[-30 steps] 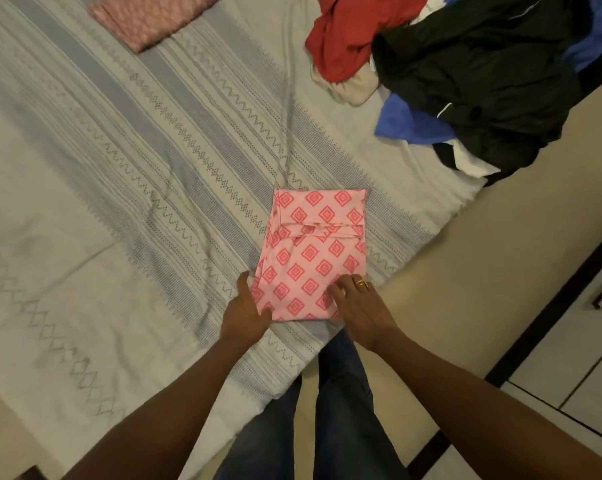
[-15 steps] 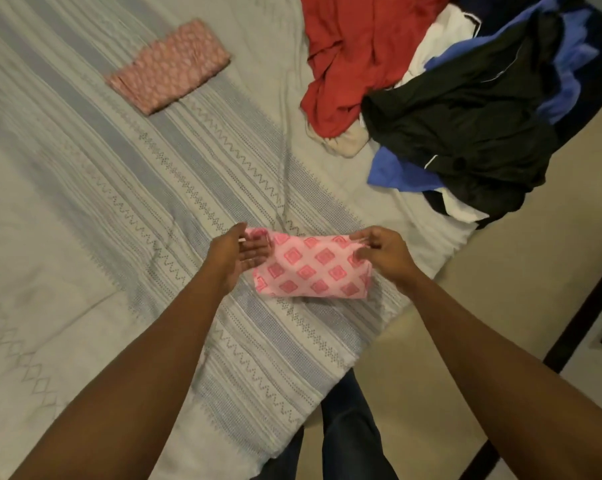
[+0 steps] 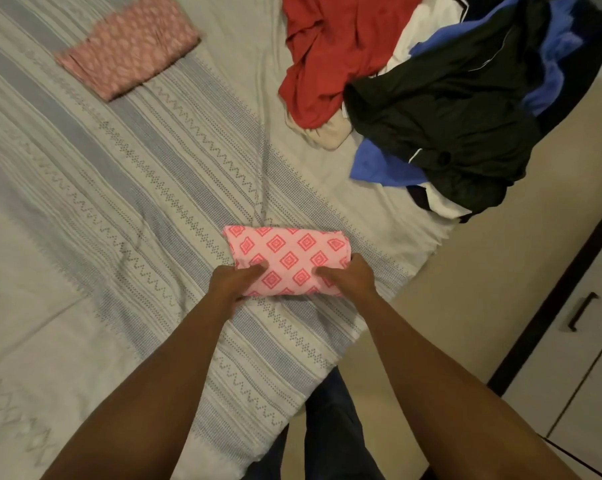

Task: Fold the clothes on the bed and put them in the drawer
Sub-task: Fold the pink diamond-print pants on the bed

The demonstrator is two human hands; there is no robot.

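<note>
your left grip [image 3: 235, 280] and right grip [image 3: 350, 277] each pinch the folded pink diamond-print garment [image 3: 289, 254] near the edge of the bed [image 3: 85, 237]. another folded pink cloth [image 3: 128, 46] lies well apart; the clothes heap [image 3: 431, 98] awaits folding, then the drawer.

**A:** Where is the diamond cloth [image 3: 289, 261] lying?

**B:** It is sitting near the bed [image 3: 85, 202] edge, folded into a compact pink bundle. The left hand [image 3: 230, 282] and right hand [image 3: 351, 277] are gripping its near side.

**A:** And the others?

**B:** A speckled pink cloth [image 3: 128, 46] is lying folded flat at the far left. The pile [image 3: 441, 98] of red, black, blue and white clothes is sprawling unfolded at the far right, well apart from both.
</note>
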